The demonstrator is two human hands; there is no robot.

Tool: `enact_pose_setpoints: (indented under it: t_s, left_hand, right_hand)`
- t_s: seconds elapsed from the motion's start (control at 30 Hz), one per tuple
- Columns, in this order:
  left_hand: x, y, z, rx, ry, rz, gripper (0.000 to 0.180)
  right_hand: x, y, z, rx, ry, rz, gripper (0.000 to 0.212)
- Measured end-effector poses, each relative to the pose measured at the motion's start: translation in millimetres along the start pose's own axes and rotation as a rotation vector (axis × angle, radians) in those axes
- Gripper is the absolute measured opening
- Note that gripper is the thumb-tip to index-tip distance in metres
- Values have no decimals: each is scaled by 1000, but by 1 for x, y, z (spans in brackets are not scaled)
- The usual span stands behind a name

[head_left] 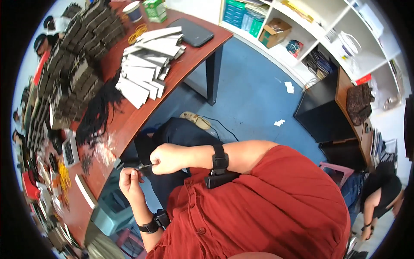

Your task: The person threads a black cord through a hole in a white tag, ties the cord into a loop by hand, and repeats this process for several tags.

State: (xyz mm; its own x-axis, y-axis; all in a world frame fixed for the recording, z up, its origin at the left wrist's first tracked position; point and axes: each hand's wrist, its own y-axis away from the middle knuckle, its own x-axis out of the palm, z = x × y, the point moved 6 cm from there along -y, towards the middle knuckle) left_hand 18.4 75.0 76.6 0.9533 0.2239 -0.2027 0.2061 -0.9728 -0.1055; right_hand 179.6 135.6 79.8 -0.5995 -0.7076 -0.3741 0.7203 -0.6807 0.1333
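My left hand is raised just off the table's edge, thumb and fingers pinched together on a thin dark strip with a small grey piece at its far end. To its right, my right hand is closed in a fist around the other end of the strip. What kind of thing the strip is, I cannot make out. A bundle of black cords lies on the red-brown table beyond my hands. Farther back rests a fanned pile of white flat pieces.
Stacked grey-brown bundles crowd the table's left side. A black flat device, paper cup and green box stand at the back. A teal stool is below the edge. White shelves and a bending person are at right.
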Motion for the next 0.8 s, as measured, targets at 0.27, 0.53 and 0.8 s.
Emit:
enact_pose_setpoints:
  t_s: [0.27,0.53,0.8]
  left_hand:
    - [47,9,5,-467,950,191,15]
    - [55,12,-5,-332,402,258,19]
    - [67,14,-1,-156,-340,303,28]
  right_hand:
    - [-7,7,-10,-35,-17,-105,20]
    - [-3,5,-15,-112,191,-173,16]
    - [14,-6,-61,2,-97,-139,23]
